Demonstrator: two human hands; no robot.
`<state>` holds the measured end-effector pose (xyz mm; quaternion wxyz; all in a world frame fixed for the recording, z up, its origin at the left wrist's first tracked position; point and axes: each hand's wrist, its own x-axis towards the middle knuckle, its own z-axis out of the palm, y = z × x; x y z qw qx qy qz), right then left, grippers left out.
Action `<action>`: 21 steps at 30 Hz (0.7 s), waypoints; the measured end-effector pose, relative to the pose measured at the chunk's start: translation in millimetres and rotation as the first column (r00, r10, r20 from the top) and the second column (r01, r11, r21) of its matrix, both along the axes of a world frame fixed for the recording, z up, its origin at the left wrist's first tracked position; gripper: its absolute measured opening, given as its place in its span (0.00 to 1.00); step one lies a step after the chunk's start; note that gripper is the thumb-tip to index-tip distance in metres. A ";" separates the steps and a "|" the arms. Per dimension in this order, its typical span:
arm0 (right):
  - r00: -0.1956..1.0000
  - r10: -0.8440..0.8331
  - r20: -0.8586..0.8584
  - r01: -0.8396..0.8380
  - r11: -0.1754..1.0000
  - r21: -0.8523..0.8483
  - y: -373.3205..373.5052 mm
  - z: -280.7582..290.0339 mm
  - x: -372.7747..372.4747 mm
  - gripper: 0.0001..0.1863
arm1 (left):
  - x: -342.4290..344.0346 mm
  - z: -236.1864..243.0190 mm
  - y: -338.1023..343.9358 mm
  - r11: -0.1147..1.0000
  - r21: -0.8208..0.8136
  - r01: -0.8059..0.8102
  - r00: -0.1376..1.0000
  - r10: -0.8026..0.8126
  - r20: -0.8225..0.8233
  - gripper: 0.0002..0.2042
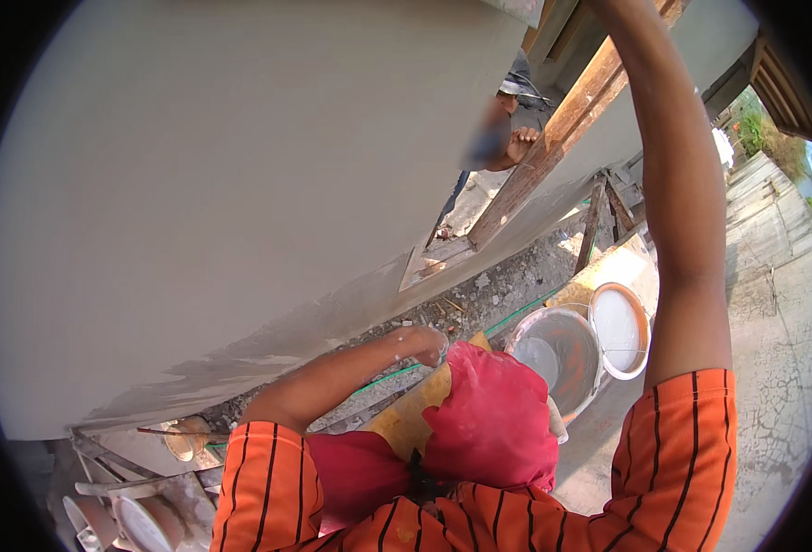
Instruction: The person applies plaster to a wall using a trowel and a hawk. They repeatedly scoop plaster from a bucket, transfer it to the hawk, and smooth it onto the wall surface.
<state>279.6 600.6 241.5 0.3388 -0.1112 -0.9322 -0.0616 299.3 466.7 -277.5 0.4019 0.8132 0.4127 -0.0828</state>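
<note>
My left arm bends across the lower middle, and my left hand (429, 345) rests beside my red-clad knee, with pale smears on it. Its fingers are turned away and mostly hidden, so whether they hold anything is unclear. My right arm (677, 184) reaches up along the right side, and its hand lies beyond the top edge. To the left spreads a large grey plastered wall (213, 202), darker and patchy along its lower edge. A wooden frame (562, 129) lines an opening in this wall, close to my raised arm.
A large bucket (571, 354) with grey residue and a smaller bucket of white material (619, 327) stand right of my knee. Beyond the opening, another person's hand (522, 144) touches the frame. A green hose (516, 315) crosses the rubble. More containers (144, 524) sit lower left.
</note>
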 end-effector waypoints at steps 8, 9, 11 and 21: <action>0.870 -0.011 0.493 0.100 0.983 -0.154 7.9 -453.6 -0.1 0.14 | -10.7 63.6 -42.9 0.965 -0.230 -0.126 0.982 0.087 -0.170 0.14; 0.850 0.016 0.526 0.124 0.965 -0.230 -7.9 -477.8 -8.6 0.14 | -15.6 66.6 -52.6 0.951 -0.278 -0.138 0.975 0.081 -0.207 0.15; 0.817 0.082 0.570 0.197 0.891 -0.410 -45.7 -511.4 -27.8 0.16 | -31.0 12.4 -85.8 0.949 -0.247 -0.198 0.975 0.166 -0.144 0.16; 0.742 0.246 0.624 0.067 0.899 -0.433 -24.8 -412.5 105.1 0.20 | -3.1 92.0 -52.8 0.646 -0.636 -0.422 0.588 0.729 0.351 0.20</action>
